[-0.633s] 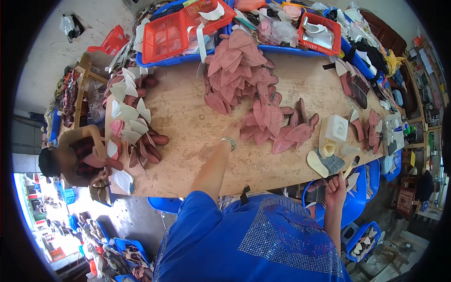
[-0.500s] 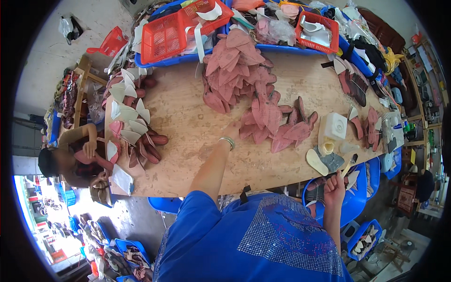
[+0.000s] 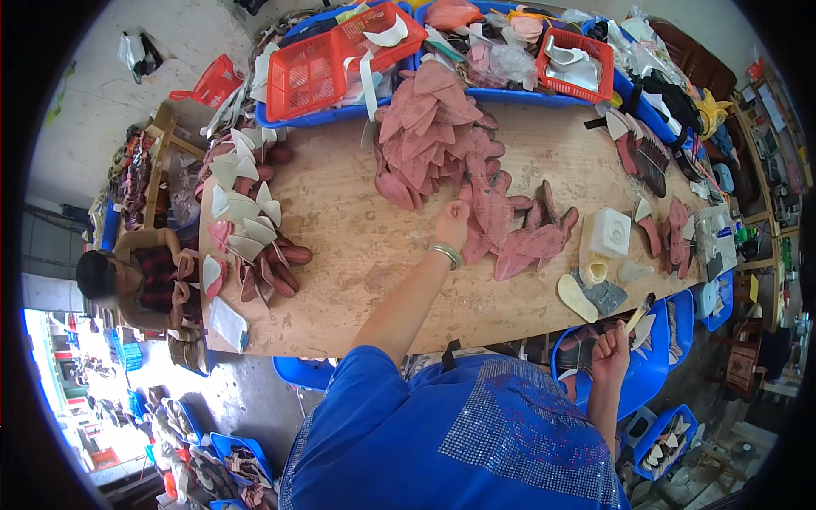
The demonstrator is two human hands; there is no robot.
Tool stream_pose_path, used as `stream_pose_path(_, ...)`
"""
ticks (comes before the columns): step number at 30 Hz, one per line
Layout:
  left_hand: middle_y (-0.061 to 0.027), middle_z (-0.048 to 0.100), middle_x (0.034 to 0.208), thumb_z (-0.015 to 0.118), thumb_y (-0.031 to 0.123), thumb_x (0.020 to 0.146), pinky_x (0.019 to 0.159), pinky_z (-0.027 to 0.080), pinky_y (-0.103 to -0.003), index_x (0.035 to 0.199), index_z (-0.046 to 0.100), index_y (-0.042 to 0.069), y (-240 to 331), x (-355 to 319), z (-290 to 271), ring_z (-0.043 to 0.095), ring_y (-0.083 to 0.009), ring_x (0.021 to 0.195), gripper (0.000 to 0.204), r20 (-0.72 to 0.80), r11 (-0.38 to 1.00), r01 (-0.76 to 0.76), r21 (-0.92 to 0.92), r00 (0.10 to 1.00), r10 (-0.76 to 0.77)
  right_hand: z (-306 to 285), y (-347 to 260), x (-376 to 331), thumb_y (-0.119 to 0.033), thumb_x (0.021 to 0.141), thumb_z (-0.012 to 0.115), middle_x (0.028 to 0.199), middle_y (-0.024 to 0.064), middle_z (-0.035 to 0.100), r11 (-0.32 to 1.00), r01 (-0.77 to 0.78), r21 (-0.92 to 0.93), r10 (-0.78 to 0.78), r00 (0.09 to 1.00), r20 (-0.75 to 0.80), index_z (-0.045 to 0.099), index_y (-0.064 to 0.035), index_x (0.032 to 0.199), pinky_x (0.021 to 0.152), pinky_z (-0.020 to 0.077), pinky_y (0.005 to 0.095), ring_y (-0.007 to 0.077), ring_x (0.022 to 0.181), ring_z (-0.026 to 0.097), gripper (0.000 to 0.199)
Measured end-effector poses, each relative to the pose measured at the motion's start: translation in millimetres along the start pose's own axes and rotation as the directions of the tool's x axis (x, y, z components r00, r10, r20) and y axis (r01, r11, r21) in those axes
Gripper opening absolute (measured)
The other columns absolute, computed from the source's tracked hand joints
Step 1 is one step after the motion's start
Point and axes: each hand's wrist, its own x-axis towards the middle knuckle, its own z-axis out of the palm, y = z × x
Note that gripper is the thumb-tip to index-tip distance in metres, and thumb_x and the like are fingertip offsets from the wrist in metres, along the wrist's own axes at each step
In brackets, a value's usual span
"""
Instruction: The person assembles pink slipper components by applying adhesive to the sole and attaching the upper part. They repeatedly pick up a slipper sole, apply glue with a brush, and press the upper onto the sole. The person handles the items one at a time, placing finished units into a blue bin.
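Note:
My left hand (image 3: pixel 451 224) reaches across the table to the near left edge of a heap of pink shoe uppers (image 3: pixel 488 212). Its fingers are curled closed against one upper there; the fingertips are partly hidden. Low at the right, beyond the table's near edge, my right hand (image 3: pixel 610 353) grips a brush (image 3: pixel 637 314) with a pale handle and dark bristles pointing up. A white plastic jug (image 3: pixel 609 232) lies to the right of the heap, its mouth toward me. Next to it are a cream insole (image 3: pixel 576 297) and a grey sole-shaped piece (image 3: pixel 605 294).
A taller pile of pink uppers (image 3: pixel 429 119) stands farther back. Rows of shoe parts with white pieces (image 3: pixel 246 217) line the table's left side, where another person (image 3: pixel 136 280) works. Red baskets (image 3: pixel 306 81) and blue bins edge the back. A blue tub (image 3: pixel 625 384) stands below my right hand.
My left hand has shifted right and a little away from me along the heap, and its fingers are now curled. My right hand still holds the brush. The other person's head and arms have moved.

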Motion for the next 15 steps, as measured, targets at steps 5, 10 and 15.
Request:
stream_pose_path(5, -0.0108, 0.063, 0.094, 0.06, 0.021, 0.088, 0.077, 0.048, -0.036, 0.106, 0.06, 0.004, 14.6, -10.2, -0.1, 0.061, -0.0235, 0.083, 0.025, -0.034, 0.986, -0.163, 0.021, 0.986, 0.164, -6.9, -4.1, -4.8, -0.019, 0.099, 0.049, 0.063, -0.005, 0.033, 1.0, 0.024, -0.002, -0.024, 1.0, -0.009, 0.053, -0.0096, 0.108, 0.039, 0.0247, 0.0184, 0.0038, 0.048, 0.03, 0.013)
stream_pose_path(10, -0.0152, 0.055, 0.097, 0.061, 0.017, 0.084, 0.086, 0.043, -0.041, 0.106, 0.057, 0.004, 106.0, 10.3, -35.5, 0.055, -0.0322, 0.095, 0.026, -0.024, 0.696, -0.679, 0.236, 0.712, 0.702, -24.9, -8.7, -8.9, -0.019, 0.099, 0.049, 0.062, -0.0053, 0.032, 0.999, 0.031, 0.023, -0.031, 0.999, -0.01, 0.053, -0.0091, 0.108, 0.039, 0.0234, 0.0186, 0.0038, 0.047, 0.029, 0.014)
stream_pose_path(15, -0.0184, 0.057, 0.104, 0.063, 0.02, 0.082, 0.09, 0.043, -0.046, 0.107, 0.057, 0.004, 191.0, 106.8, -70.1, 0.053, -0.0382, 0.102, 0.03, -0.294, 0.657, -0.501, 0.563, 0.622, 0.726, -16.2, -7.9, -9.8, -0.019, 0.1, 0.047, 0.062, -0.0054, 0.031, 0.999, 0.038, 0.019, -0.038, 0.999, -0.024, 0.055, -0.011, 0.106, 0.037, 0.0257, 0.0182, 0.0041, 0.047, 0.029, 0.013)
